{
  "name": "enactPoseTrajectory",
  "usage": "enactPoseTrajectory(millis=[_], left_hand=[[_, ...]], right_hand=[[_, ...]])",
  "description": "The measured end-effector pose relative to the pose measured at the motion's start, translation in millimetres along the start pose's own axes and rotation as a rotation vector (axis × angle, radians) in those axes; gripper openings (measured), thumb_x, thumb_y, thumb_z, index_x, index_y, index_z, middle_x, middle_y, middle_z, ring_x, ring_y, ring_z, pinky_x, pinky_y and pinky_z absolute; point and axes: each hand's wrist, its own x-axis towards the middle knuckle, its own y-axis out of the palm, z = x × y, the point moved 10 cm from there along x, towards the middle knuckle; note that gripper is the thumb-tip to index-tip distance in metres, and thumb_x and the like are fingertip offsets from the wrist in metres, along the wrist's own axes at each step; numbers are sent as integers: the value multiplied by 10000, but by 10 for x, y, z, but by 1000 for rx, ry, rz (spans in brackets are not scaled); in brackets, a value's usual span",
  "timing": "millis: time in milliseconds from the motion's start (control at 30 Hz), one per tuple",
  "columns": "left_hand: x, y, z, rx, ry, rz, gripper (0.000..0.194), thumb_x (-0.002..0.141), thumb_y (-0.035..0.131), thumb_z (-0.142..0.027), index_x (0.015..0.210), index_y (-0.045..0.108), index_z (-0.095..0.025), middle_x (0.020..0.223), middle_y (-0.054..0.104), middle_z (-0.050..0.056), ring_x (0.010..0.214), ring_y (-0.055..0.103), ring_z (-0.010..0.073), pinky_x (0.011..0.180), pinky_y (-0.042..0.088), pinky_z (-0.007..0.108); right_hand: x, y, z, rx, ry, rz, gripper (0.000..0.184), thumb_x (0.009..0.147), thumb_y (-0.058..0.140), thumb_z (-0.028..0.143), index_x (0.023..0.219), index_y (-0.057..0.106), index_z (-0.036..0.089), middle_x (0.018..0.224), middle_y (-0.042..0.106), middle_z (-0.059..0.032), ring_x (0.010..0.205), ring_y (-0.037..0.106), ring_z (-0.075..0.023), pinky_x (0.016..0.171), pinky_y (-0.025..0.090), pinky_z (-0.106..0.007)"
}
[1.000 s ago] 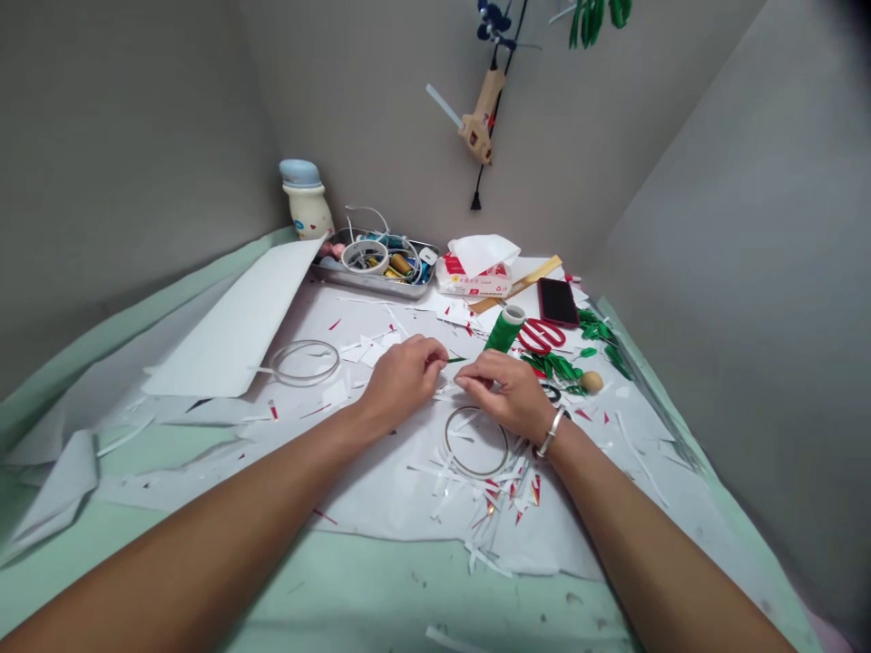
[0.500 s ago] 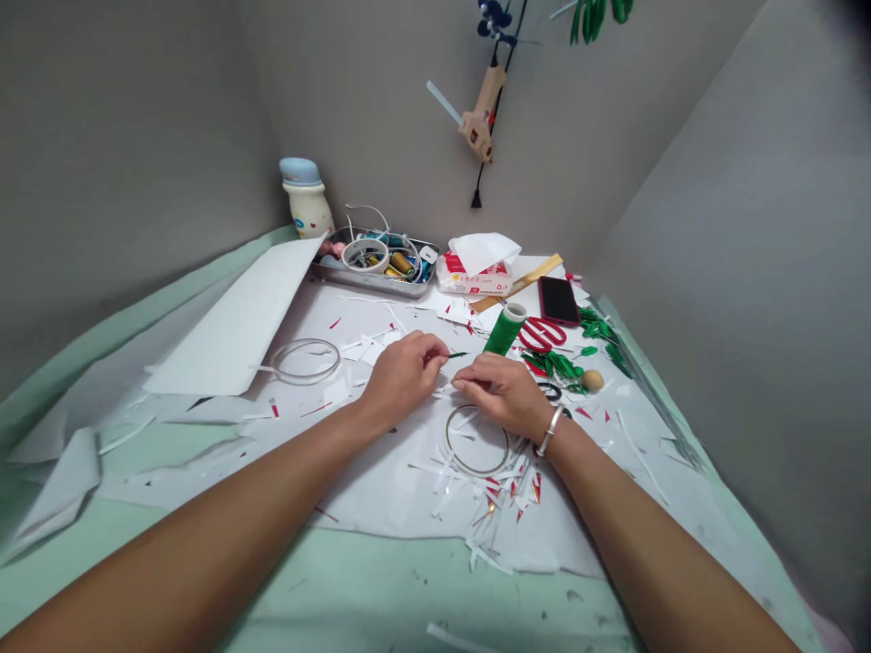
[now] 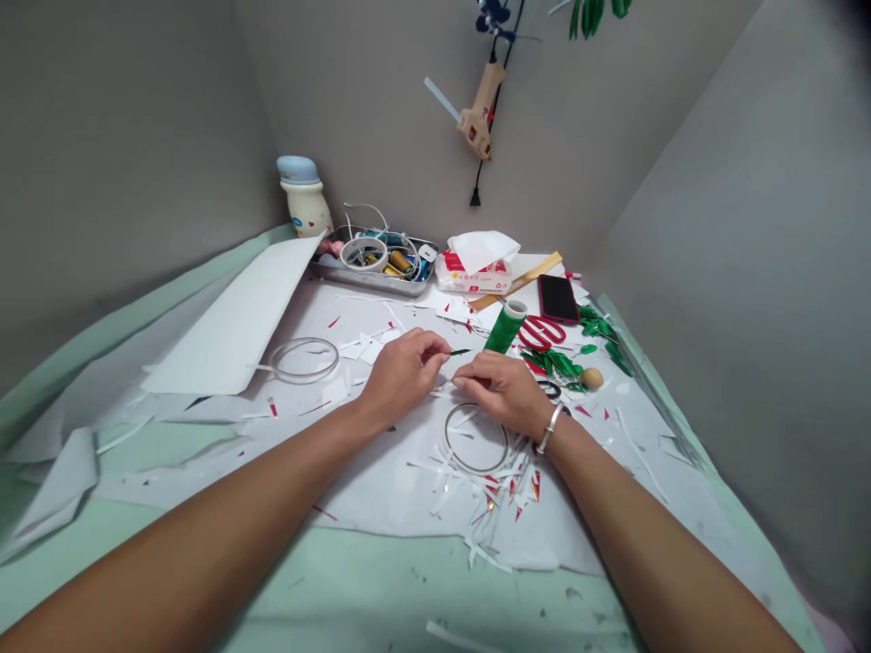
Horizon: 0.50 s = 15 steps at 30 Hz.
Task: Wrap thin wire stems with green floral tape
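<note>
My left hand [image 3: 406, 372] pinches a thin green strip [image 3: 460, 352] between thumb and fingers, and the strip's tip sticks out to the right. My right hand [image 3: 498, 390] rests just beside it, fingertips curled low over white paper scraps. Whether those fingers hold anything is hidden. A silver bangle [image 3: 551, 429] circles my right wrist. Below that hand lies a thin wire ring [image 3: 476, 439] among white and red clippings. Close to its right stand a green thread spool [image 3: 504, 326] and red-handled scissors [image 3: 541, 333].
Green foil leaves [image 3: 551, 364], a wooden bead [image 3: 592, 378] and a phone [image 3: 558, 298] lie on the right. Further back are a metal tray of tape and wires [image 3: 371, 272] and a tissue pack [image 3: 474, 275]. A clear ring [image 3: 304, 360] and a white sheet [image 3: 231, 317] lie left.
My left hand has risen slightly and shifted right, with the green strip tilting up at its tip. My right hand has barely moved.
</note>
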Motion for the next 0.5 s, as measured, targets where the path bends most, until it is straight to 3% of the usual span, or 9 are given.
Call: enactPoseTrajectory(millis=[133,267,367,500], left_hand=[[-47,195,-104,131,114,160,160,811,501,-159,821,658,-191,808,632,23,748,564,150,747,431,294],[-80,254,-238,-45,147,251,143,807,516,-148,822,651,-193,830,648,10,786,579,140,794,436,283],[-33,142,-173,-181,52,169,127,825,521,-199,854,643,-185,887,656,16,826,590,136,749,451,252],[9,-31,-3,-126,-30,-9,128,832,525,-239,862,634,-179,860,649,18,812,583,141,729,449,255]], right_hand=[[3,-167,5,-27,24,-123,151,864,551,243,832,691,193,703,628,-28,687,545,-147,678,426,-273],[-24,-237,-244,32,139,-194,171,869,543,257,819,691,189,754,659,-39,695,576,-150,672,444,-271],[-27,-154,-309,56,156,-144,161,863,549,249,839,698,192,768,670,-34,710,594,-145,678,453,-261],[-4,6,-74,35,32,0,143,854,554,218,834,693,193,744,663,-24,708,578,-134,700,443,-256]])
